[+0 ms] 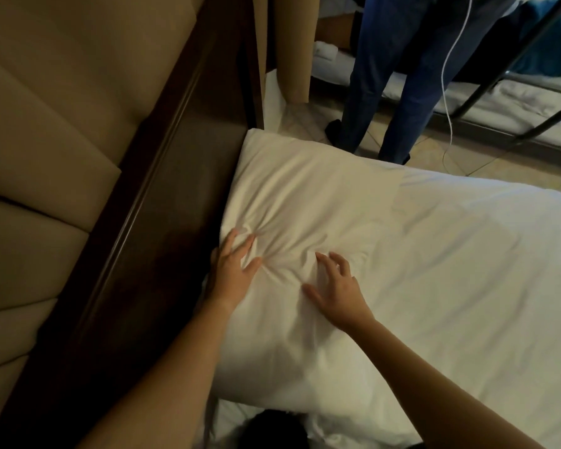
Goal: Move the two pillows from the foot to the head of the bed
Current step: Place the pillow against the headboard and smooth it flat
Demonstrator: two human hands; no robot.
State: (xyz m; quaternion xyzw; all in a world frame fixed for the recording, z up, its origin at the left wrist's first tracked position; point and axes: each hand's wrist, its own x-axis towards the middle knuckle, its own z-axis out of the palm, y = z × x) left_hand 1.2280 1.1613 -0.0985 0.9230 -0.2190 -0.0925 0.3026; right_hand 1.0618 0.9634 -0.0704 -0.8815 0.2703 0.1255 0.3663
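Pillow (pixel 305 222): lies at the head of the bed (pixel 467 270), long edge against the headboard (pixel 136 222), where it belongs.
My left hand (pixel 232 270): fingers spread flat, pressing its headboard edge to seat it; grasping nothing.
My right hand (pixel 337 288): fingers splayed, smoothing creases; grasping nothing.
Second pillow: cannot tell where.

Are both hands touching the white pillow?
Touching. The head view shows the left hand and right hand pressed into the pillow, fingers spread, fabric puckering around them.
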